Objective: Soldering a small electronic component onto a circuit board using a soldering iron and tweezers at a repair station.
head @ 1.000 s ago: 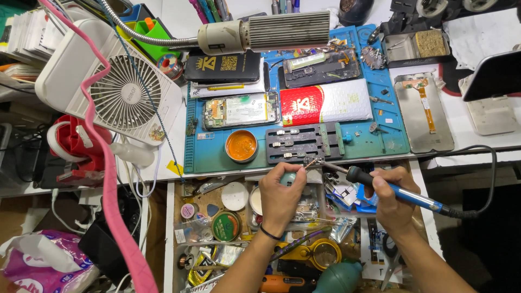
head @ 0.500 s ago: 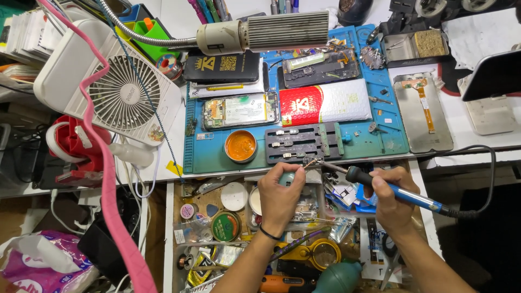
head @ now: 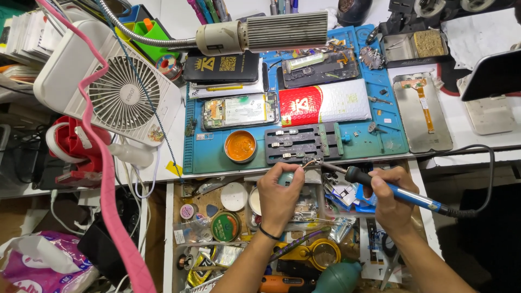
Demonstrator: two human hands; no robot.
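The left hand (head: 279, 195) is curled, its thumb and forefinger pinching a thin solder wire (head: 308, 163) whose end points right, toward the near edge of the blue work mat (head: 391, 142). The right hand (head: 392, 198) is wrapped around one blue-handled soldering iron (head: 388, 188), gripped like a pen, with its metal tip aimed left so that it meets the wire end just in front of the black board holder (head: 304, 144). A black cable (head: 477, 179) runs from the iron's handle off to the right.

Both hands hover over one open drawer (head: 169, 228) crowded with round tins, tape rolls and small tools. On the mat beyond them sit one round tin of orange paste (head: 240, 146), one opened phone with its circuit board showing (head: 240, 110), one red and white padded pouch (head: 324, 102), and one black phone lying face down (head: 221, 67). Farther left stands one white desk fan (head: 116, 92), crossed by a pink cord (head: 103, 179). At the far right, off the mat, lie two bare phone backs (head: 422, 111).
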